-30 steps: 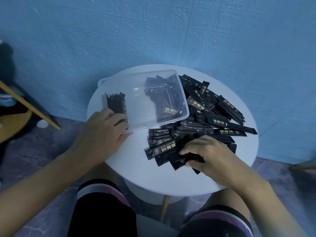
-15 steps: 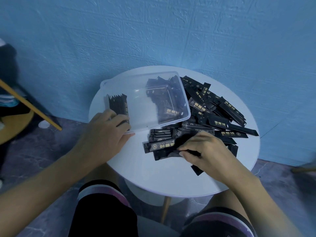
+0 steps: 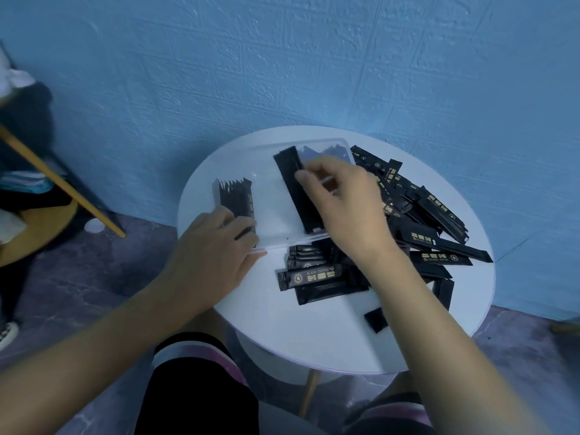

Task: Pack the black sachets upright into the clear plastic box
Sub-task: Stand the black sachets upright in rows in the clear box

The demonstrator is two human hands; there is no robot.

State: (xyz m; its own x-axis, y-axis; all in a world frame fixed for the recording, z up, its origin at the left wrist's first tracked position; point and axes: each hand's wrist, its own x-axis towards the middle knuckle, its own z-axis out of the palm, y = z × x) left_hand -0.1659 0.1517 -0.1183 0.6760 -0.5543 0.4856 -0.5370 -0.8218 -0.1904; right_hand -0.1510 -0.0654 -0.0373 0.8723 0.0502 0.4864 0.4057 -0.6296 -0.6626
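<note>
Steadies the left near corner of the clear rectangular plastic box with the left hand, fingers curled over its wall and touching the upright row of black sachets at the box's left end. Pinches a long black sachet in the right hand, thumb and fingertips closed on it, tilted above the box's middle. Leaves the loose heap of black sachets across the right side of the round white table. Step in hand, seemingly: insertion. Next, probably: stand it on end, slide left against the row, release without toppling neighbours.
</note>
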